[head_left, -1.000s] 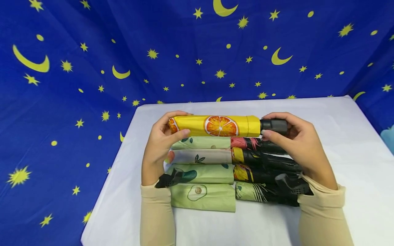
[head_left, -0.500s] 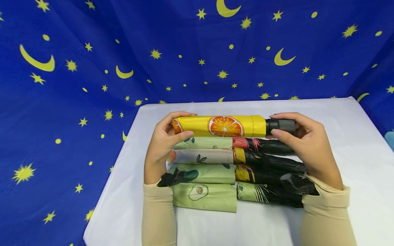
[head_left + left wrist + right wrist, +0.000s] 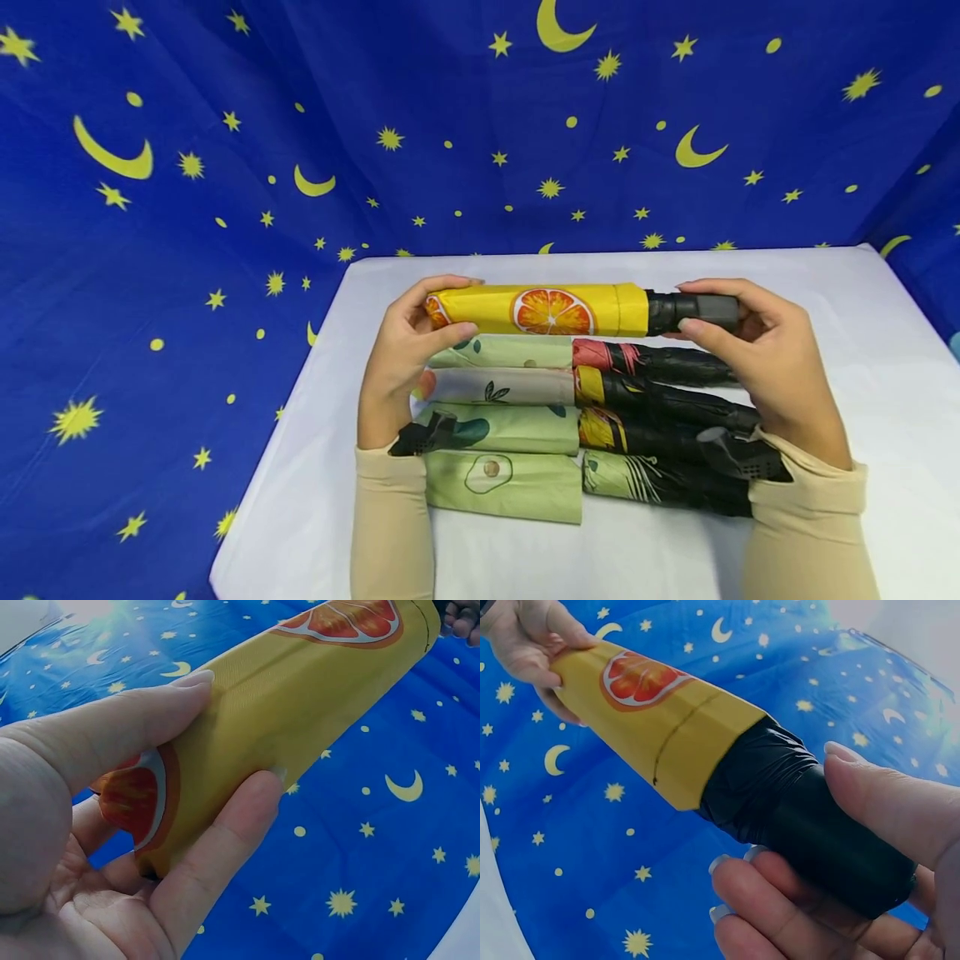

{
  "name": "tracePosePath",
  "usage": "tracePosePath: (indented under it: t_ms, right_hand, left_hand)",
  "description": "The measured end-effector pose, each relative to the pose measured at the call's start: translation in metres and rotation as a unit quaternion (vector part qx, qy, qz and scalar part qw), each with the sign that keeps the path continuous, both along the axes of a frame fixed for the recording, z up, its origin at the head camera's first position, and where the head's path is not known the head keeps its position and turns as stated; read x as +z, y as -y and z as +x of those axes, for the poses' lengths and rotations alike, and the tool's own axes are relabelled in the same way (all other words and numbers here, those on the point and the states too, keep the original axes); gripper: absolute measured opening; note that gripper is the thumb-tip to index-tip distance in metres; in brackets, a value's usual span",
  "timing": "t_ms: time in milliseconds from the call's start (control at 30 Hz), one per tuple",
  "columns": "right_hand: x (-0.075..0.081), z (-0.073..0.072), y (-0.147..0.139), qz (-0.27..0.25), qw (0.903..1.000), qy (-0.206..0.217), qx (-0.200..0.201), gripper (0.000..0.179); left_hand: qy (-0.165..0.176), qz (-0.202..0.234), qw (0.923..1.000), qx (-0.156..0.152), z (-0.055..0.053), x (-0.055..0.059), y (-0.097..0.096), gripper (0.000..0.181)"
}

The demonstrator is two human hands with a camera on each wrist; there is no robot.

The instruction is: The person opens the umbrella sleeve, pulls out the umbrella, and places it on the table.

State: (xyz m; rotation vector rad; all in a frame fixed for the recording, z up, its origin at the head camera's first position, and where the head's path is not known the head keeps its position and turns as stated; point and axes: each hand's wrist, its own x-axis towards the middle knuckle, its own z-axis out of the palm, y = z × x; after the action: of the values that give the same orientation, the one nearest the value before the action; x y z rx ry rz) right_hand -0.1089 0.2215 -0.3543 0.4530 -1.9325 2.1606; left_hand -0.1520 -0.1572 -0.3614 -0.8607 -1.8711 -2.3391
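Note:
My left hand [image 3: 408, 358] grips the closed end of a yellow umbrella sleeve [image 3: 480, 308] printed with orange slices, thumb in front and fingers behind. From the sleeve's right mouth sticks a folded black umbrella [image 3: 780, 787]; the rest of it is hidden inside. Its black handle [image 3: 712, 312] is pinched between the thumb and fingers of my right hand [image 3: 780, 358]. Sleeve and umbrella are held level above the table. In the left wrist view, the thumb and fingers press on the yellow cloth [image 3: 285, 697].
On the white table [image 3: 510, 558], light sleeves lie in a left column, among them a green avocado sleeve [image 3: 540, 492]. Folded black umbrellas lie in a column to their right, including a green-tipped umbrella [image 3: 675, 487]. A blue star-and-moon cloth [image 3: 450, 108] hangs behind.
My right hand has moved right, drawing the handle outward, so more black umbrella shows past the sleeve's mouth. The left hand keeps its grip. The whole view has shifted slightly.

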Motion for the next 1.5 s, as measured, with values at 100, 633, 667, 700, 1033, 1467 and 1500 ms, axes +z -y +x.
tracePosePath:
  t_ms: [100, 633, 667, 700, 1033, 1467, 1500]
  right_hand:
    - [-0.001, 0.0, -0.002, -0.008, 0.9999, 0.0, -0.005, 0.04]
    - [-0.003, -0.001, -0.011, -0.068, 0.9974, -0.022, 0.003, 0.04]
    - [-0.003, -0.001, -0.012, -0.068, 0.9975, -0.021, 0.0, 0.04]
    - [-0.002, 0.0, -0.012, -0.065, 0.9977, -0.018, -0.004, 0.04]
    - [-0.003, 0.0, -0.019, -0.115, 0.9922, -0.043, 0.022, 0.042]
    - [-0.004, 0.001, -0.025, -0.127, 0.9903, -0.056, 0.011, 0.04]
    - [-0.004, 0.001, -0.026, -0.129, 0.9899, -0.058, 0.009, 0.04]
  left_hand:
    - [-0.003, 0.006, 1.0, 0.001, 0.0, -0.001, 0.0, 0.048]
    - [-0.001, 0.027, 0.9996, 0.0, -0.003, -0.003, 0.004, 0.047]
    - [0.002, 0.029, 0.9996, 0.003, -0.004, -0.004, 0.005, 0.046]
    - [0.005, 0.032, 0.9994, 0.007, -0.004, -0.004, 0.006, 0.044]
    - [0.023, 0.039, 0.998, 0.045, -0.002, -0.003, 0.012, 0.028]
    - [0.011, 0.062, 0.9971, 0.043, -0.002, -0.002, 0.018, 0.031]
    - [0.01, 0.064, 0.997, 0.042, -0.003, -0.002, 0.019, 0.031]
